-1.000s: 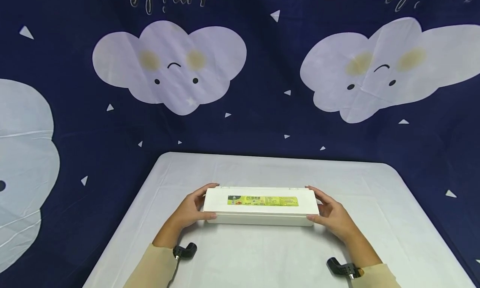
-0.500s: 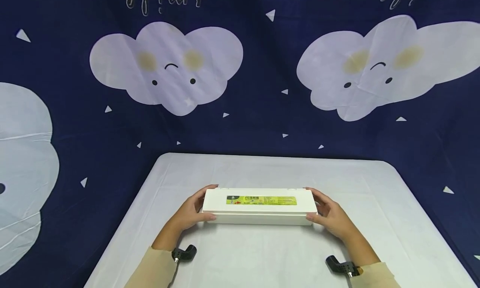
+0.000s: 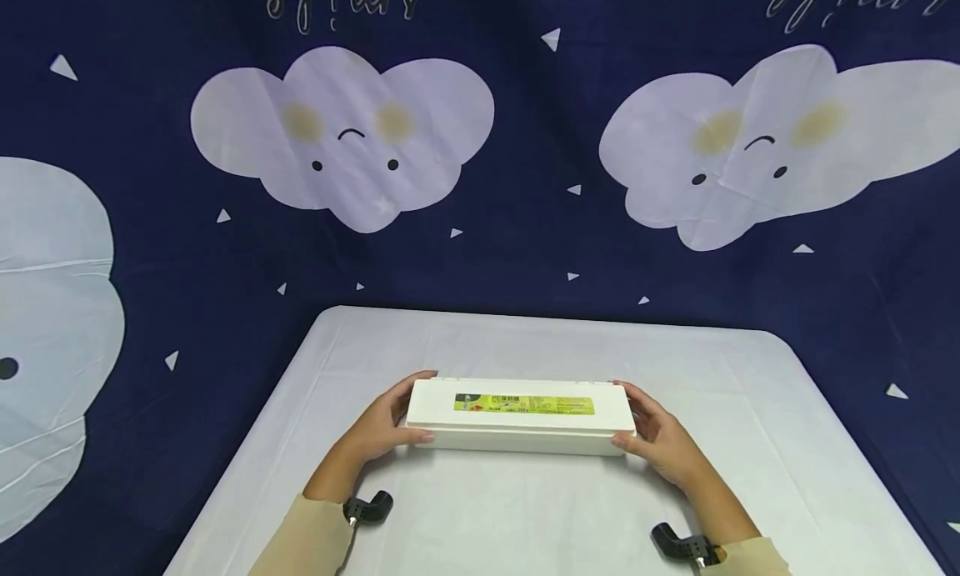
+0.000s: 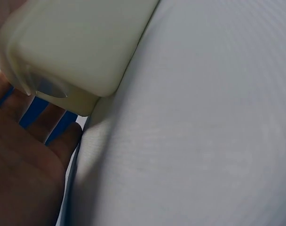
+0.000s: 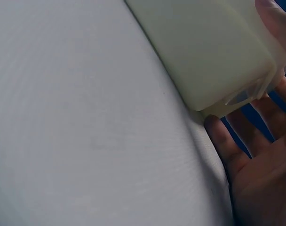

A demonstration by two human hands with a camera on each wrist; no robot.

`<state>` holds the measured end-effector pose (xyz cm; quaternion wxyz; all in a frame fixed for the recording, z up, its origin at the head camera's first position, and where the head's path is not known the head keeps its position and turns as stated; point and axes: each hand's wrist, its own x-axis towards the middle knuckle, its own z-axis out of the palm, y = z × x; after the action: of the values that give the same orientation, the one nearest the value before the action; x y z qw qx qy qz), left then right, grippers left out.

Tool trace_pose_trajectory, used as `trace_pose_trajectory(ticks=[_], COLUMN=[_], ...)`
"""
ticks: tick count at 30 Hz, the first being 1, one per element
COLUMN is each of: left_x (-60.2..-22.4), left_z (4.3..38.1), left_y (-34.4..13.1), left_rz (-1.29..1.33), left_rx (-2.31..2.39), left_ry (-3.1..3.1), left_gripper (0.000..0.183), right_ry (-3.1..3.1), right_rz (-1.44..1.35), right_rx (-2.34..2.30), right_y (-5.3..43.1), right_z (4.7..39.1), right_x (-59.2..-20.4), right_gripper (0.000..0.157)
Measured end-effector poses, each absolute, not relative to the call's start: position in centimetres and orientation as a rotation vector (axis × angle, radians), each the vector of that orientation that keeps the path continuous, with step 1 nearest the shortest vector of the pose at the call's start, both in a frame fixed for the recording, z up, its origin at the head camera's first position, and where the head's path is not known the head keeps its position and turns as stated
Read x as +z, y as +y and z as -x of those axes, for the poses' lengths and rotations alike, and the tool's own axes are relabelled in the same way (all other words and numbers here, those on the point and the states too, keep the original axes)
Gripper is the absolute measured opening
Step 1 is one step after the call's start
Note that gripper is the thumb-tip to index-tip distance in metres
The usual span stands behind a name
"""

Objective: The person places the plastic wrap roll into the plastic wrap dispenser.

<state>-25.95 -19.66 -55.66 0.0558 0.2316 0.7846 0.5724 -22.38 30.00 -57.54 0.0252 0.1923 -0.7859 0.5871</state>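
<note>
A long white cling film box (image 3: 521, 441) with a yellow-green label on its lid lies lengthwise on the table, its lid down. My left hand (image 3: 384, 422) grips its left end, thumb on the front face and fingers reaching round behind. At the opposite end my right hand (image 3: 663, 438) holds it the same way. In the left wrist view the box's end (image 4: 82, 47) shows a cut-out, with the left hand's fingers (image 4: 63, 141) spread beside it. The right wrist view shows the other end of the box (image 5: 209, 56) and the right fingers (image 5: 223, 139) around it. The inside of the box is hidden.
A white-covered table (image 3: 525, 518) with rounded far corners lies under the box. Behind it hangs a dark blue curtain (image 3: 525, 251) printed with clouds and small triangles. Each wrist wears a black camera mount (image 3: 369, 508).
The head view has shifted slightly. Both hands keep their hold on the cling film box, which stays in the same place on the table.
</note>
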Motion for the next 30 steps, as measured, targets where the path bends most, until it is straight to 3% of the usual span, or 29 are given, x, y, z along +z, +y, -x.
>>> trace_pose_trajectory(ticks=[9,14,21,25,30], left_x=[-56.0,-55.8,-55.1,-54.6,-53.2], left_z=[26.2,26.4,26.7,27.0,27.8], left_y=[-19.3,-19.0,-18.8,-19.5,-20.7], left_rz=[-0.695,-0.726,-0.761,-0.818,-0.906], left_rx=[1.755,1.768,1.752,1.770,1.707], left_ry=[2.332,2.328,2.329,2.309,2.409], left_gripper=[0.103,0.115,0.118,0.108,0.081], right_ry=[-2.428,-2.413,-2.351,-2.354,-2.395], right_rz=[-0.557,-0.547,-0.622,-0.658,-0.702], right_rx=[1.848,1.859,1.873,1.807,1.660], right_y=[30.2,30.5,31.2,31.5,32.1], right_z=[22.2,22.2,22.4,22.5,22.9], right_x=[-57.6,-57.7,-57.6,-57.1,-55.5], right_gripper=[0.089,0.087,0.098,0.089,0.071])
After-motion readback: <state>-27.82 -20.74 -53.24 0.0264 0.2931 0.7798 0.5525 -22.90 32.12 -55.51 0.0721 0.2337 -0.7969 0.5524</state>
